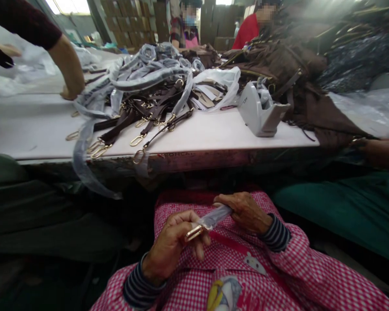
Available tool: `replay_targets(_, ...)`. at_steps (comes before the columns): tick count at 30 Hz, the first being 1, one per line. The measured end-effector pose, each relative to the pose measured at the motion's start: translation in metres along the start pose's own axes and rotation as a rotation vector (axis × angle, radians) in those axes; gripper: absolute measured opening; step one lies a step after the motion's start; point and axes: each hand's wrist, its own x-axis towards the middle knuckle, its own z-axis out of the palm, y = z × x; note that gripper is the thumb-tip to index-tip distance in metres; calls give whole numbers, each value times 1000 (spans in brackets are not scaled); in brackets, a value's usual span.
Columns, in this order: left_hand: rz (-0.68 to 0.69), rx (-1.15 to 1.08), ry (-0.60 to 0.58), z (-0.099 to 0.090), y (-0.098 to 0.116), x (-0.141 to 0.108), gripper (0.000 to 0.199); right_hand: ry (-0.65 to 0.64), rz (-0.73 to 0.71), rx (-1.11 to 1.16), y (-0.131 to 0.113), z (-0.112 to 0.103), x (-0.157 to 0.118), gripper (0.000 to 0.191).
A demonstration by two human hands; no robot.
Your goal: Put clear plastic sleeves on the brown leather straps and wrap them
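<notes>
Left hand: thumb and fingers pinched on the near end of a plastic-wrapped strap, right at its gold clasp. Right hand: fingers closed around the far end; exact finger placement underneath hidden. Strap sits between the two hands, above the lap of the checked garment. Long axis slants: clasp end low and left, close to the body; other end up and right, toward the desk. Left hand nearer the clasp, right hand nearer the desk edge. What's inside the plastic can't be made out.

Further out, desk straight ahead, past both hands and apart from them. Dark straps heaped there, metal loops toward the near edge; plastic-covered straps piled behind. Loose plastic sleeve hangs over the edge, ahead and left of the left hand. Grey dispenser stands right of the heap, ahead of the right hand. Co-worker's hand at the heap's left side, well apart.
</notes>
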Motion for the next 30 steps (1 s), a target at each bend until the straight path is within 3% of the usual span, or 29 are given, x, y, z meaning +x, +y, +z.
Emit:
replay_targets(4,-28,234,-57,-12,-4,-7,14,59,-48,-88,2,0,-2,26)
replay_targets(8,76,355,70,-25,1,-3,18,91,-73,-119,4,-4,-6,30)
replay_targets(11,169,359,145,-19,8,9,26,78,-72,-136,1,-8,-3,28)
replay_targets(13,215,389,55,-8,7,19,31,62,-74,-160,-1,-9,2,29)
replay_targets(16,117,355,-176,5,-5,30,33,81,-74,-205,0,-8,8,34)
replay_targets(18,33,283,-223,6,-16,31,38,91,-66,-217,5,-7,10,34)
replay_targets(24,-106,86,-57,-8,-24,17,39,53,-125,-206,11,0,0,20)
replay_targets(30,-82,131,-32,-4,-11,16,42,0,-236,-346,1,3,-1,36)
